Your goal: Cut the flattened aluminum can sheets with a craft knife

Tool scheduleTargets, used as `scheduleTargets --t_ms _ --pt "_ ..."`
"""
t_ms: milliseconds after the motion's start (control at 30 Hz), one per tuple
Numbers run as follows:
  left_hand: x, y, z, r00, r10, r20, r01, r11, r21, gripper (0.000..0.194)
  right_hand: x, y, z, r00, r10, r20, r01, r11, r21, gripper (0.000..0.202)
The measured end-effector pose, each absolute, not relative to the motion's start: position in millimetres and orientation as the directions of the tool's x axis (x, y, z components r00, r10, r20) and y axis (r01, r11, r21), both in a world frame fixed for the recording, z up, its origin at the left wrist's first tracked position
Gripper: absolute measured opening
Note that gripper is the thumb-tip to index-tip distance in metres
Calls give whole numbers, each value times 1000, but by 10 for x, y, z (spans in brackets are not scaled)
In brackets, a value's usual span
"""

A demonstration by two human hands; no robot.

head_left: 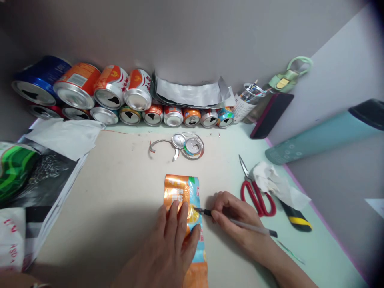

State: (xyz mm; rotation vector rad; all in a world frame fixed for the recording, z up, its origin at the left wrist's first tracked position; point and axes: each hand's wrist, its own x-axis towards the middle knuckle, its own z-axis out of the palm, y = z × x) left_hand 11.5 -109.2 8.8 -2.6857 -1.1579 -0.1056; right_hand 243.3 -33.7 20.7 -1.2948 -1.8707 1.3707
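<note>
An orange and blue printed sheet cut from a drink can (180,188) lies lengthwise on the pale board (126,172). My left hand (168,236) rests flat on it with the fingers stretched out. In my right hand (237,216) is a pen (249,227), gripped between thumb and fingers. Its tip touches or hovers just over the sheet beside the lemon slice print; I cannot tell which. Beyond the sheet lie cut-off can ends (193,146) and a curled metal strip (162,141).
Red-handled scissors (258,198), crumpled tissue (271,182) and a black-yellow tool handle (298,218) lie at right, near a teal bottle (327,134). Stacked cans (111,86) line the back, with flattened metal sheets (192,93) on top. A pen cup (252,92) stands back right.
</note>
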Motion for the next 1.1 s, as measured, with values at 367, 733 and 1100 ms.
scheduleTargets --t_ms 367,733,1100 --pt "96 -1052 80 682 690 242 730 -662 -169 41 2633 -155 41 -346 904 -253 -84 -298 -951 39" --pt "145 -1026 -40 664 699 265 745 -650 -151 39 2588 -127 101 -324 901 -288 -184 -359 -915 42" --pt "212 -916 -66 681 731 42 732 -681 -11 49 2577 -90 115 -307 921 -239 -230 -315 -921 38"
